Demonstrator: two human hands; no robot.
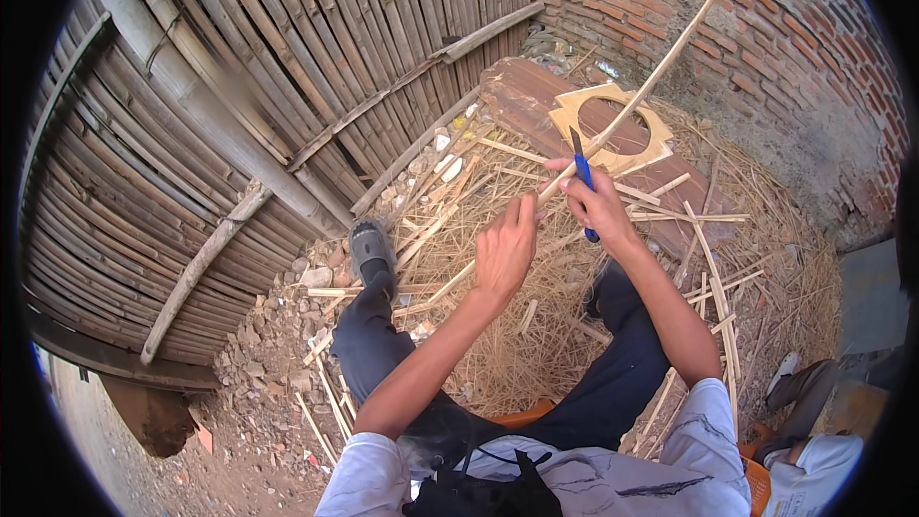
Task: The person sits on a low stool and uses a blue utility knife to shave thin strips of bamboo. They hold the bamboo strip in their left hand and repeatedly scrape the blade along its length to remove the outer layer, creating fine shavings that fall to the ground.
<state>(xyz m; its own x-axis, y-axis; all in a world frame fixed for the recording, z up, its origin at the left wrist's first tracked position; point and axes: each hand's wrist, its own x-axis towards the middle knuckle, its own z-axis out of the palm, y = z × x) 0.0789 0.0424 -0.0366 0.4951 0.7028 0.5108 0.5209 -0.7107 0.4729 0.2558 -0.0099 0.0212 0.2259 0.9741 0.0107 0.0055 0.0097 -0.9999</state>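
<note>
A long pale bamboo strip [661, 69] slants across in front of me, its far end raised toward the brick wall. My left hand [505, 247] is closed around the strip's nearer part. In my right hand [601, 207] is a blue utility knife [584, 172], its dark blade out and pointing away from me. The fingers of that hand also touch the strip, and the blade lies close beside it. Beyond the hands, a light wooden frame piece [566, 122] with a round hole and stepped edges lies on a brown board [522, 96].
Shavings [498, 345] cover the ground between my legs. Loose strips [708, 249] lie to the right. A bamboo wall [335, 57] stands left, a brick wall [775, 67] far right. Rubble [254, 354] lies at left. Another person's leg [804, 397] shows at lower right.
</note>
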